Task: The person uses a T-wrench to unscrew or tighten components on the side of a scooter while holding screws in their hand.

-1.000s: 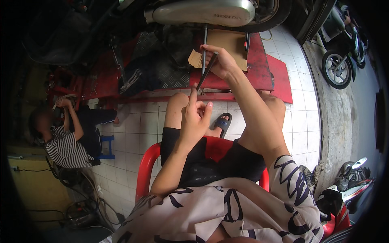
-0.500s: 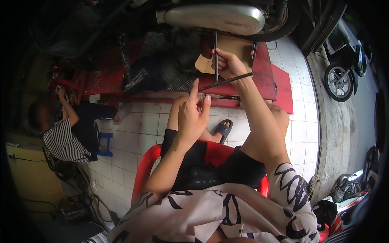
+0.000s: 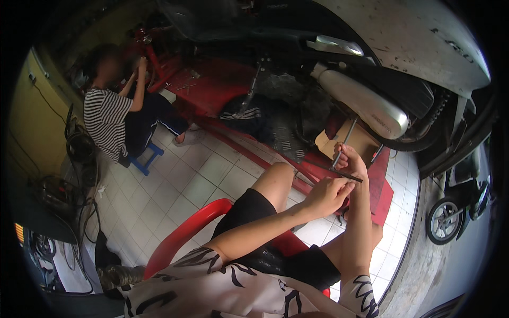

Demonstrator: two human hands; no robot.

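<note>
A T-handle wrench [image 3: 344,139] slants up to the underside of a silver exhaust muffler [image 3: 366,100] on a raised motorbike. My right hand [image 3: 351,159] is closed around the wrench's shaft, below its upper end. Below it, the dark crossbar [image 3: 354,177] runs in front of my right wrist. My left hand [image 3: 330,196] is bent in at the crossbar, fingers curled against it; its fingertips are partly hidden. Where the wrench meets the motorbike, the fastener cannot be made out.
The motorbike stands on a red lift platform [image 3: 204,87] with loose tools on it. An open cardboard box [image 3: 366,139] lies under the muffler. At left, another person in a striped shirt [image 3: 106,114] sits on a blue stool [image 3: 147,158]. A scooter [image 3: 450,212] stands at right.
The view has swung left, shifting the scene rightward. My left hand has moved from the crossbar's left end, index finger extended, toward its right end, fingers curled. My right hand stays on the shaft.
</note>
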